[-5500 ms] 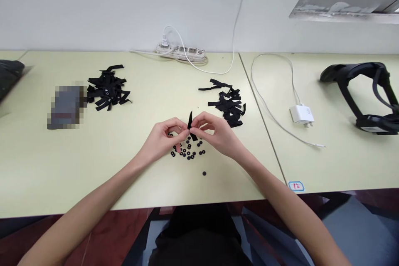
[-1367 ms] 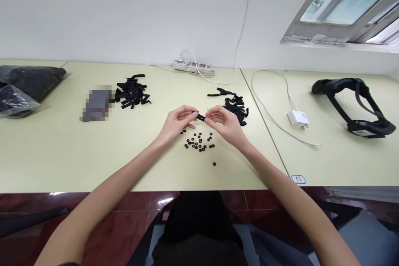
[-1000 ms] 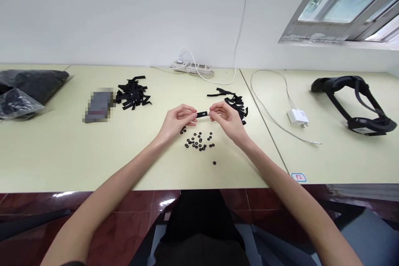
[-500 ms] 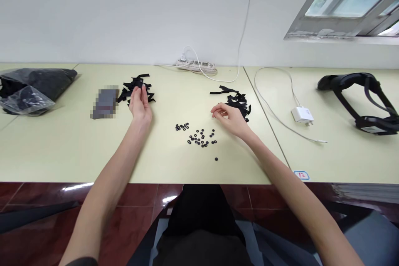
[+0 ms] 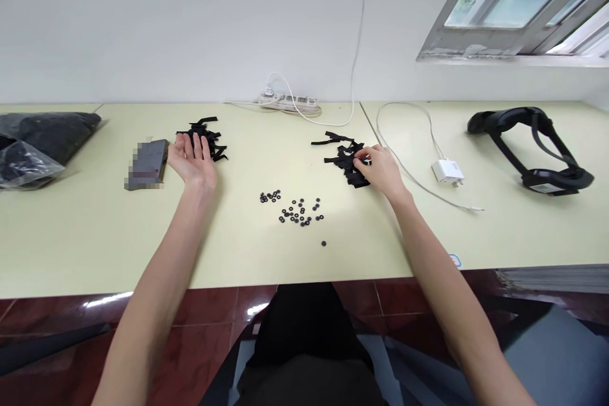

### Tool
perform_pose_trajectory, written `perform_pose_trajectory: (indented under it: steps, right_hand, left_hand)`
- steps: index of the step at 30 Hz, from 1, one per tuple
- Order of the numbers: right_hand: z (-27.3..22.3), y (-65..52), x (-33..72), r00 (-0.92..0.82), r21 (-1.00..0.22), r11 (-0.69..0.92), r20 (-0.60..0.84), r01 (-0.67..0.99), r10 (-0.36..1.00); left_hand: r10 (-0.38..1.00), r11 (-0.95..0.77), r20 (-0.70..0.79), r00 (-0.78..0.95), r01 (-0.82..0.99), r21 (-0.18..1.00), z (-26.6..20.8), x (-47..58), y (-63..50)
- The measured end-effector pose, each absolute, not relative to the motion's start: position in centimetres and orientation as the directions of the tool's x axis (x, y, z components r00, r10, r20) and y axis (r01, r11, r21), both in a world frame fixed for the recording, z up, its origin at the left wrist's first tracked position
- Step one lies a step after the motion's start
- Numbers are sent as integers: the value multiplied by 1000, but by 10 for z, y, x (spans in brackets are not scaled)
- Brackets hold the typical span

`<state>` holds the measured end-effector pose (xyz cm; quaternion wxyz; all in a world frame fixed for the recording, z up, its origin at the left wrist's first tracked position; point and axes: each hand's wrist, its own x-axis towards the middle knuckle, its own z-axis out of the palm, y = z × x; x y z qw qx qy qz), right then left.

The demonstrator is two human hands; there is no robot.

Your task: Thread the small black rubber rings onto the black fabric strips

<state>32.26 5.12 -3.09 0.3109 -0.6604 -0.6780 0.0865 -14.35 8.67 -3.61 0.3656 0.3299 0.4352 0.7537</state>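
A white power strip (image 5: pixel 288 102) lies near the wall (image 5: pixel 190 25) at the back of the tabletop (image 5: pixel 238 254), a white cord (image 5: pixel 358 32) looping rightward and up. Farther right, a white charger (image 5: pixel 448 171) with its cable (image 5: pixel 426 192) sits near a black headset (image 5: pixel 547 177), below a window (image 5: pixel 514 0). At far left are a dark plastic bag (image 5: pixel 52 139) and a partly blurred grey box (image 5: pixel 151 162).

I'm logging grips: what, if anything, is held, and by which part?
The left hand, open, holds nothing visible. The right hand is at flat black fabric strips; whether one is gripped cannot be told.
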Motion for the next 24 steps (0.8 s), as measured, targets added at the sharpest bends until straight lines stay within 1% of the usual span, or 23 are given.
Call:
perform_pose_trajectory:
  steps: [2,5,7,9,12,14,17,19,21,24]
  right_hand:
    - [-35,52,324,40,-520,119,285,846,958]
    - [-34,51,321,27,-533,154,315,832,949]
    - [-28,50,319,47,-583,172,341,794,939]
    - [-21,48,317,87,-664,178,345,727,935]
    - [-10,44,314,141,-774,165,311,612,940]
    - [-4,41,310,134,-820,182,299,543,945]
    - [1,34,299,56,-856,258,315,448,947]
    - [1,29,289,-20,-857,309,331,411,943]
    - [-2,26,281,-88,-838,336,331,430,939]
    - [-9,25,278,-88,-752,309,320,583,943]
  left_hand:
    - [858,-345,178,-482,-283,895,-28,-129,81]
    - [880,-340,172,-444,-334,879,-13,-101,69]
    - [909,-307,162,-384,-354,883,-4,-81,61]
    - [935,-265,154,-319,-339,903,3,-64,52]
    - [964,-228,190,-185,-211,951,11,-45,38]
    - [970,-239,230,-82,-124,963,14,-34,29]
    - [953,-298,295,68,29,954,15,-22,17]
    - [928,-358,333,165,153,921,12,-17,11]
    - [889,-437,371,268,257,862,8,-14,6]
    - [818,-553,413,401,352,755,0,-12,4]
